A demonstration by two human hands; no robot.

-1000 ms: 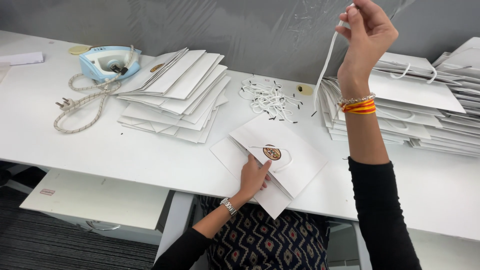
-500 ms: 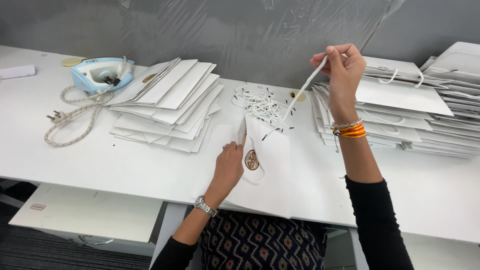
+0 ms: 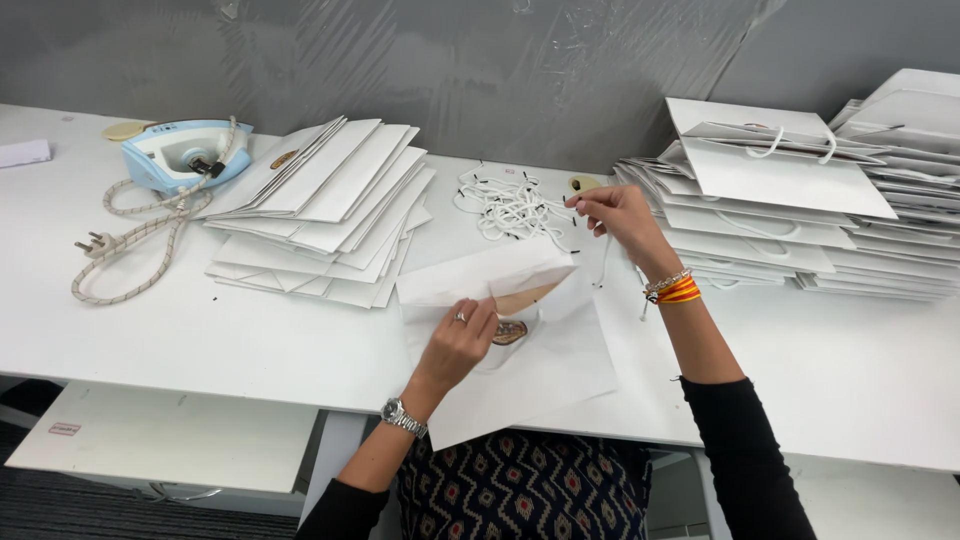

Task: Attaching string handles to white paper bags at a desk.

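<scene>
A white paper bag (image 3: 545, 360) lies flat on the white table (image 3: 250, 340) in front of me, its top edge lifted open. My left hand (image 3: 462, 338) holds that raised edge, with a round brown emblem (image 3: 510, 332) on the bag just beside the fingers. My right hand (image 3: 618, 215) is above the bag's far corner, fingers pinched on a thin white cord (image 3: 603, 262) that hangs down toward the bag. A loose heap of white cords with black tips (image 3: 508, 205) lies just beyond the bag.
A fanned stack of flat white bags (image 3: 330, 215) lies at the left. Piles of finished bags with cord handles (image 3: 790, 200) fill the right. A light blue iron (image 3: 185, 152) with a coiled cable (image 3: 130, 245) sits far left. A grey wall runs behind.
My right hand has come down from high above the table to just over the bag, still pinching the cord. My left hand has turned the bag and lifted its top edge open.
</scene>
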